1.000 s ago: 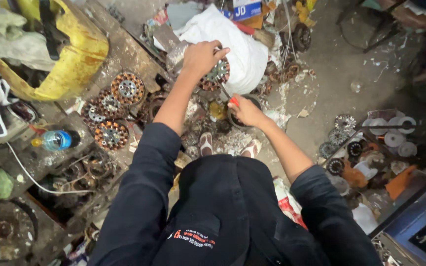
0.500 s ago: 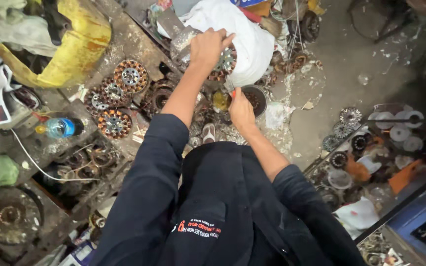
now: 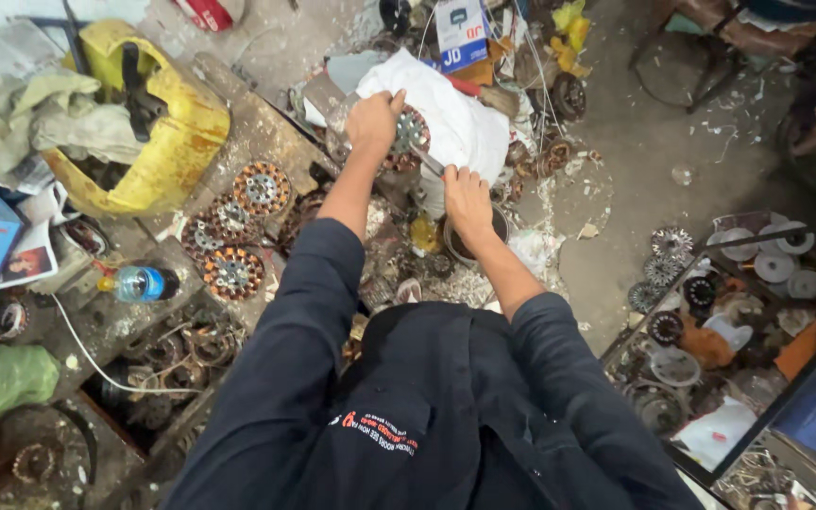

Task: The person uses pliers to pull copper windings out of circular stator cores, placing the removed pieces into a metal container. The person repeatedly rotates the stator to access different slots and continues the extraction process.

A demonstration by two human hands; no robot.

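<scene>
Copper-wound motor stator (image 3: 410, 132), round and toothed, held at arm's length over a white cloth (image 3: 469, 123); left hand (image 3: 373, 121) curled around the stator's left rim, fingers wrapped over the top edge, thumb side toward the viewer; right hand (image 3: 466, 196) just below and to the right of the stator, closed in a fist around a thin tool (image 3: 430, 163) whose tip runs up to the stator's lower edge; both forearms bare, both upper arms in dark blue sleeves (image 3: 304, 312).

Directly beneath the right hand, a dark round can (image 3: 465, 244) on the floor amid pale scraps and shavings; left of the left forearm, three more stators (image 3: 233, 219) with copper coils lying flat and close together on a worn wooden bench (image 3: 247, 132); further left of these, a yellow container (image 3: 158, 142) with a pale rag (image 3: 44, 113) draped over it; near the left elbow, a small plastic bottle (image 3: 139, 283) with a blue label lying on its side beside a white cable (image 3: 96, 364).

Well to the right of the right arm, a shallow tray (image 3: 710, 340) of assorted round metal and plastic parts; beyond the white cloth, a heap of mixed parts, wires and cardboard, too cluttered to tell apart.
</scene>
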